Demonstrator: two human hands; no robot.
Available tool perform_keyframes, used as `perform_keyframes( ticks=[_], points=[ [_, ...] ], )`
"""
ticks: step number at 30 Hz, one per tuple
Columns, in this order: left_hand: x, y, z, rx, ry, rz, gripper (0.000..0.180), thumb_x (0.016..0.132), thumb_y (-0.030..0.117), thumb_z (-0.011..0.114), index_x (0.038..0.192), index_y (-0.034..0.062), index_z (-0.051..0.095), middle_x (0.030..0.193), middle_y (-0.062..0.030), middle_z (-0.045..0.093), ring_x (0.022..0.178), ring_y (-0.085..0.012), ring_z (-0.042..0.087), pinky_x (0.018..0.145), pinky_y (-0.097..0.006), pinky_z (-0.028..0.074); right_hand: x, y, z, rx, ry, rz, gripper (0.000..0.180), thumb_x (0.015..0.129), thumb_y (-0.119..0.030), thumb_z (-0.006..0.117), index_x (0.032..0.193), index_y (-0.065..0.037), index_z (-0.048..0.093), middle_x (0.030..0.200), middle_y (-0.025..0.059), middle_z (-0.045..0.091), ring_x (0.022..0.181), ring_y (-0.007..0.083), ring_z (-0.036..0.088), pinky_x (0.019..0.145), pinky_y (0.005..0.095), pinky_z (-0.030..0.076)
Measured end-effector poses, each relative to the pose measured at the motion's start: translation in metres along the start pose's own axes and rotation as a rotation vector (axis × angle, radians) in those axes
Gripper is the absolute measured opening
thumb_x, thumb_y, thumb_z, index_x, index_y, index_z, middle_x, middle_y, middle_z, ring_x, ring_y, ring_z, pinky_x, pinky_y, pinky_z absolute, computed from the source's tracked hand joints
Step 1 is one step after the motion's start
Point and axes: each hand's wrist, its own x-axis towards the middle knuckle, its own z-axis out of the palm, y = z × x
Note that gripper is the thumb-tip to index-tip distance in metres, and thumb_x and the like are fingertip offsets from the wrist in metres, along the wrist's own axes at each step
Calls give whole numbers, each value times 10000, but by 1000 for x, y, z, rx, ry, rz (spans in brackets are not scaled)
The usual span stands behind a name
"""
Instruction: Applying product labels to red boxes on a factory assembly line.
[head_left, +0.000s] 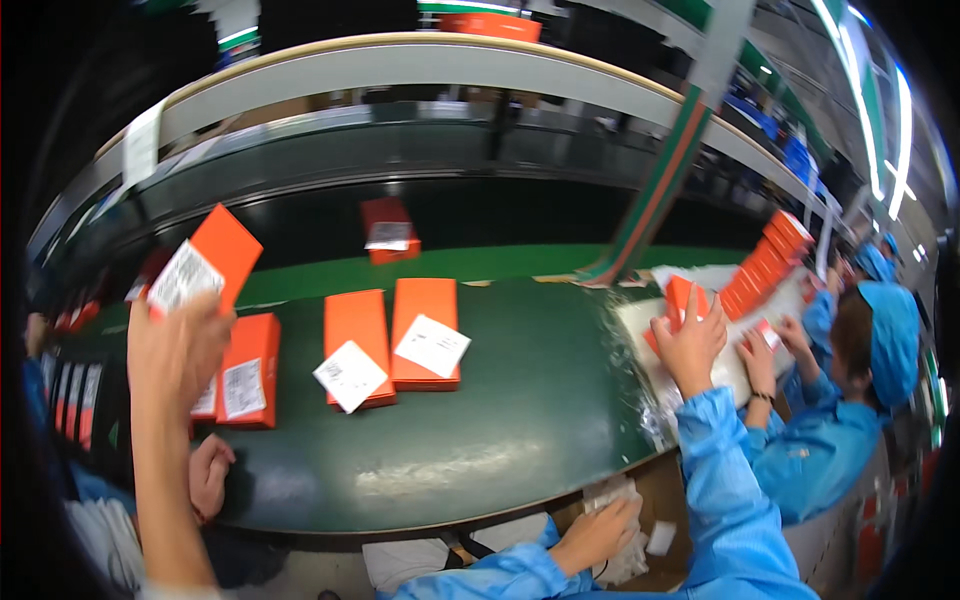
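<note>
My right hand, in a blue sleeve, reaches forward at the right end of the green table. Its thumb and fingers close around a small orange box, which the hand partly covers. Low in the picture, my left hand is over an open cardboard carton below the table edge. Its fingers are curled together beside crumpled clear plastic; what they grip, if anything, is hidden. A white slip lies near it in the carton.
Orange boxes with white labels stand on the green table. At left a co-worker's bare arm lifts a labelled orange box. A blue-capped co-worker works right, beside a stack of orange boxes. A post rises behind.
</note>
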Motion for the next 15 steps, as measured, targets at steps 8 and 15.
perform_keyframes(
  ticks=[8,15],
  points=[
    [-77,23,-182,87,580,-160,70,795,5,701,860,28,715,777,-99,693,603,-205,655,558,-294,518,62,-276,-1,1023,-621,-366,514,844,-381,676,1239,-54,656,1188,252,619,1137,388,603,989,421,480],
    [-96,17,-195,161,833,-256,85,804,19,677,885,38,697,772,-139,638,658,-309,638,592,-382,521,96,-426,63,466,-1092,-449,851,791,-711,628,1300,-30,635,1356,259,574,1327,429,483,1097,446,388]
  ],
)
